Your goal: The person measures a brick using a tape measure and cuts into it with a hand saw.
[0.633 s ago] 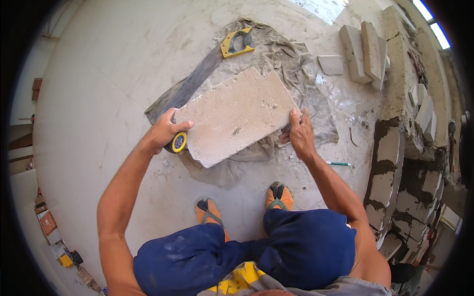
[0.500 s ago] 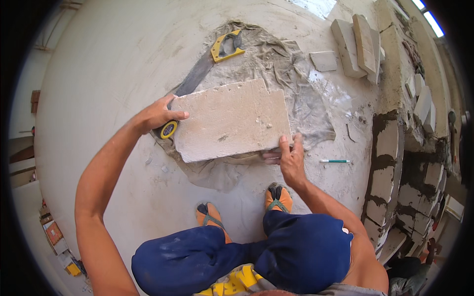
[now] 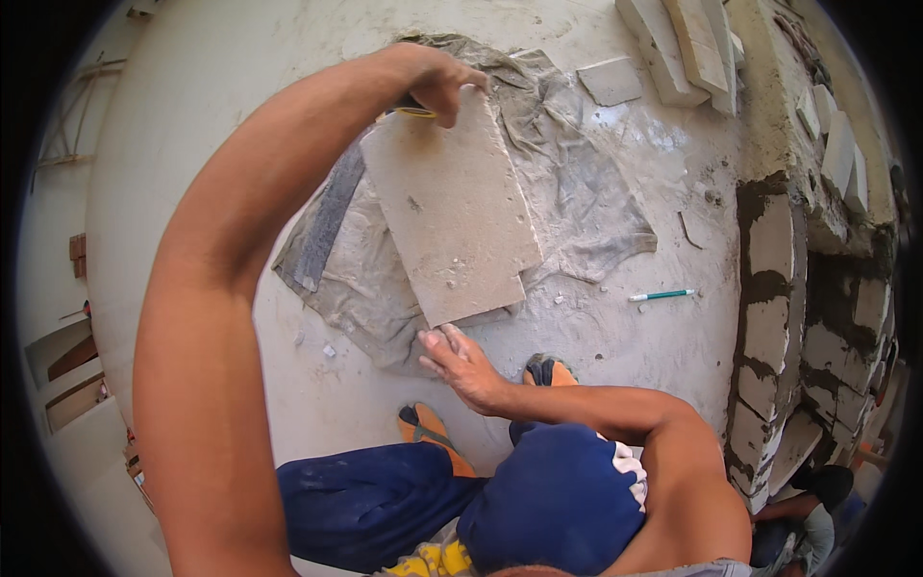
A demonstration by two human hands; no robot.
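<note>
A pale, flat masonry block [image 3: 457, 221] with a notched near right corner lies slantwise over a crumpled, dusty cloth [image 3: 601, 212]. At its far end my left hand [image 3: 444, 87] is closed over the edge, fingers bent down onto the block. My right hand [image 3: 463, 367] is at the block's near left corner, its fingers stretched out and the tips against the edge. Left of the block lies a saw blade [image 3: 327, 226]. Its yellow handle [image 3: 415, 112] is mostly hidden behind my left hand and the block.
A green and white pen [image 3: 661, 295] lies on the floor to the right. Farther off are a small block piece [image 3: 610, 81] and several leaning slabs [image 3: 663, 53]. A block wall [image 3: 769, 317] with dark mortar joints runs along the right. Another person [image 3: 808, 519] is at the lower right.
The block has turned clockwise, its notched end swinging toward me. My left hand has moved to the far side, my right hand inward and nearer. The tape measure is out of sight.
</note>
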